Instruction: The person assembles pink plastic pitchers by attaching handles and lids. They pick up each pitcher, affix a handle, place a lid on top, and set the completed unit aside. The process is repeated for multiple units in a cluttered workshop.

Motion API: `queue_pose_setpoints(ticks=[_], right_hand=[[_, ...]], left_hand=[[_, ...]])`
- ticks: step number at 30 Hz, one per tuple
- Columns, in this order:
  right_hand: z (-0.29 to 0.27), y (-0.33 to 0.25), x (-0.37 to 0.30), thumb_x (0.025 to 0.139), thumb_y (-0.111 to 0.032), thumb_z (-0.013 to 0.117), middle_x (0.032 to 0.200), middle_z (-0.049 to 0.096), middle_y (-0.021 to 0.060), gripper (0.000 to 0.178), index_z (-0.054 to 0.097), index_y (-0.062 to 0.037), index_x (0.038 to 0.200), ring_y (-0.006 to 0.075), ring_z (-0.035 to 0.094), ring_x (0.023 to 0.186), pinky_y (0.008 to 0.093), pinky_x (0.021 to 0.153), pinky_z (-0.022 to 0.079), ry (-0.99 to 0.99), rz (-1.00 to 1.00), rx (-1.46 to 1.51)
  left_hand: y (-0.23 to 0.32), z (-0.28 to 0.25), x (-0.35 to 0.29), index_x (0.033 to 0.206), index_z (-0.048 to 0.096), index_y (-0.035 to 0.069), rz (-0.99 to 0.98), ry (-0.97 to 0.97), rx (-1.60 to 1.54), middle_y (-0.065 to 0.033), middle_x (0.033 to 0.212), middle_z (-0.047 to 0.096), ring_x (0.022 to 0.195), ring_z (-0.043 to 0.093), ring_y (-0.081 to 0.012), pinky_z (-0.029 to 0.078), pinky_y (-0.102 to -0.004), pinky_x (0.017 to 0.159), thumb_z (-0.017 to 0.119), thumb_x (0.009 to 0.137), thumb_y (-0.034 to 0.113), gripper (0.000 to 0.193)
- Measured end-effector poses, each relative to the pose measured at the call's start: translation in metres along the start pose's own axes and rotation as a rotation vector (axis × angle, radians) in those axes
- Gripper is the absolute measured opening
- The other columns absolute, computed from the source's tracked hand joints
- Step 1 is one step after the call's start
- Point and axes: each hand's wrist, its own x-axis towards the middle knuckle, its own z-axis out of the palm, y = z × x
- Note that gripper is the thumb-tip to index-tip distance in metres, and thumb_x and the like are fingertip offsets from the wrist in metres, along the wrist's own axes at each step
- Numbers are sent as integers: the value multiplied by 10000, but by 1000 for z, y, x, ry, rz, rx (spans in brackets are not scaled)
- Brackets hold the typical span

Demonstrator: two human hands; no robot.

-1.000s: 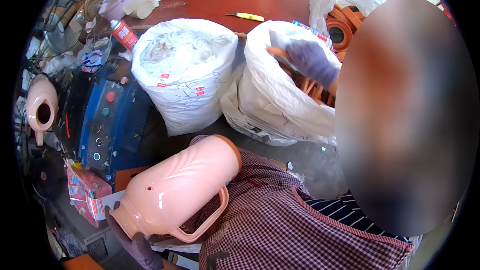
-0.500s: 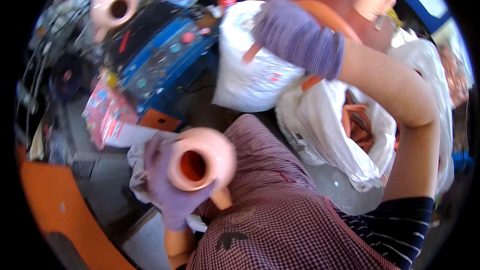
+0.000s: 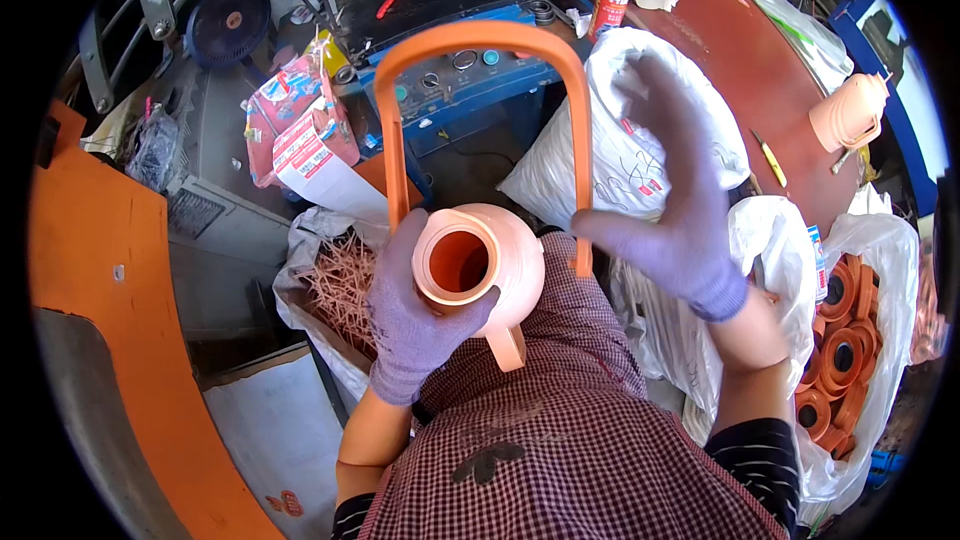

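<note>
Left hand (image 3: 415, 325) holds pink flask (image 3: 522, 260); right edge seems clear of orange handle (image 3: 480, 35).

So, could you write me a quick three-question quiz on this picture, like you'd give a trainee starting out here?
1. Which of these is nearest the right hand?
A) a round black fan
B) an arched orange handle
C) a yellow knife

2. True or false: the gloved left hand holds a pink jug near its open mouth.

3. Fill the gap: at the far right, orange ring-shaped parts lie in a ____.

Key: 1. B; 2. True; 3. plastic bag.
</note>
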Motion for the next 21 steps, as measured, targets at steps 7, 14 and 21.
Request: queue_pose_setpoints(ticks=[7, 14, 21], right_hand=[[27, 0, -20, 904, -138, 508, 1219, 596, 163, 503, 407, 75, 1348, 192, 660, 919, 290, 819, 536, 60, 608, 1239], [45, 5, 12, 947, -300, 509, 1091, 632, 101, 495, 485, 56, 1290, 132, 623, 792, 257, 723, 518, 4, 697, 1283], [58, 26, 2, 907, -260, 546, 881, 600, 82, 294, 564, 3, 1035, 125, 554, 633, 254, 581, 477, -205, 648, 1011]], left_hand=[[4, -3, -10, 1236, 521, -13, -75, -51, -24, -148, 1094, 639, 1010, 647, -266, 516, -365, 889, 862, 602, 162, 741], [4, -11, -15, 1237, 515, -30, -69, -66, 3, -158, 1134, 616, 1021, 637, -271, 510, -376, 904, 856, 594, 147, 749], [-4, -25, -22, 1264, 494, -44, -68, -33, -37, -151, 1167, 604, 1040, 624, -247, 507, -371, 916, 854, 558, 141, 814]])
